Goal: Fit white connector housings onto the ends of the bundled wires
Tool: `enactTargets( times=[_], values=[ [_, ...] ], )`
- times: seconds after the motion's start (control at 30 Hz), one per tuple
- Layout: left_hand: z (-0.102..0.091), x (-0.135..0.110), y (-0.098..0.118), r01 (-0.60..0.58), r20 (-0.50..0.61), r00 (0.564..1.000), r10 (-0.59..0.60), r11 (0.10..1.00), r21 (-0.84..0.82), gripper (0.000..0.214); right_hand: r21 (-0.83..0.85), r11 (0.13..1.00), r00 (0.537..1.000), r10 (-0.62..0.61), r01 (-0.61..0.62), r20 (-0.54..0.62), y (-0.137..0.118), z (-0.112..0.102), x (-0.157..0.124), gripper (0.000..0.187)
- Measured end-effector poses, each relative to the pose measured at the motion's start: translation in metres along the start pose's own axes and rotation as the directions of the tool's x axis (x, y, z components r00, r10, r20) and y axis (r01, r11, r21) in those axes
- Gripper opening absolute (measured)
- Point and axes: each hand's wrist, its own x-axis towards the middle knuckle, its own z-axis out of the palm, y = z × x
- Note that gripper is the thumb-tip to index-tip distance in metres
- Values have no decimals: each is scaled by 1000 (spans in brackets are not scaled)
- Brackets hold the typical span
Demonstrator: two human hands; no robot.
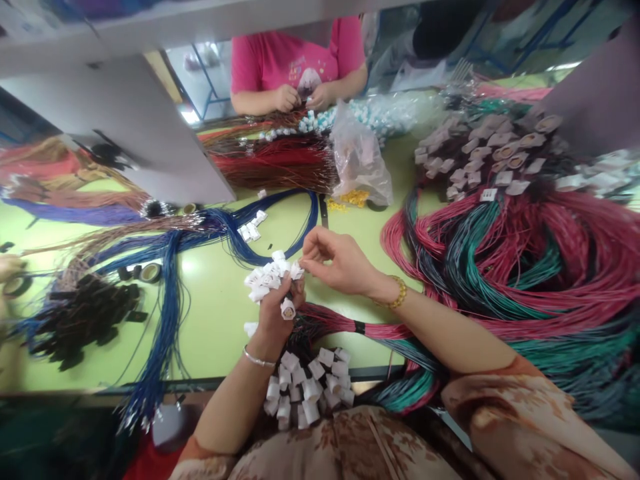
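Workroom, green bench [215, 313]; across it, a co-worker in a pink shirt [300, 63], both hands together over brown and red wires [275, 163]. Left hand [277, 308] closed around a bunch of white connectors [270, 277], raised above the near part of the bench; one connector faces down by the fingers. Right hand [337, 259] just beside, thumb and forefinger drawn narrow at the right edge of the bunch; cannot tell whether they grip anything. Pink and dark cable [340, 322], bound with black tape [359, 327], runs rightward from below the left hand. A cluster of white housings [307, 387] hangs at the bench's near edge, by the person's torso. To the right: large coils of red, green and black wire [500, 260], more housings heaped behind. To the left: blue wires [173, 300], black plugs [93, 317], tape roll [150, 272]. Beyond the hands: clear bag [357, 160], yellow bits [354, 198] at its base.
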Motion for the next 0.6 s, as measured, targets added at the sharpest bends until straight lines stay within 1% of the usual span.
enactTargets(
  times=[0.07,0.13,0.2,0.27,0.3,0.37,0.43,0.47,0.53,0.6],
  values=[
    [0,0,0,-7,-5,1000,8,1000,19,44,103,988,992,121,-118,-24,0,2,1,16],
    [1,-1,0,-22,-9,1000,23,999,43,45,198,961,980,200,-193,-14,1,3,3,20],
    [2,-2,1,-39,-4,999,39,997,68,45,278,932,971,239,-232,11,0,3,3,23],
    [2,-2,2,-39,6,999,39,995,88,45,268,941,977,214,-209,11,-1,2,3,22],
    [2,-2,2,-35,5,999,35,995,93,46,218,961,985,175,-171,0,-3,0,3,19],
    [1,-1,2,-26,-14,1000,27,996,88,48,64,996,998,59,-59,-6,-8,-4,1,14],
    [-1,0,0,-21,-43,999,24,997,71,49,-105,993,998,-49,52,32,-13,-7,-2,10],
    [-2,1,-1,-22,-54,998,26,998,63,49,-180,979,995,-83,91,53,-15,-7,-4,9],
    [-3,1,-3,-36,-69,997,40,998,48,49,-303,945,992,-102,121,75,-18,-3,-7,7],
    [-5,2,-5,-62,-105,992,65,998,27,49,-398,909,991,-104,127,80,-17,7,-11,7]
  ],
)
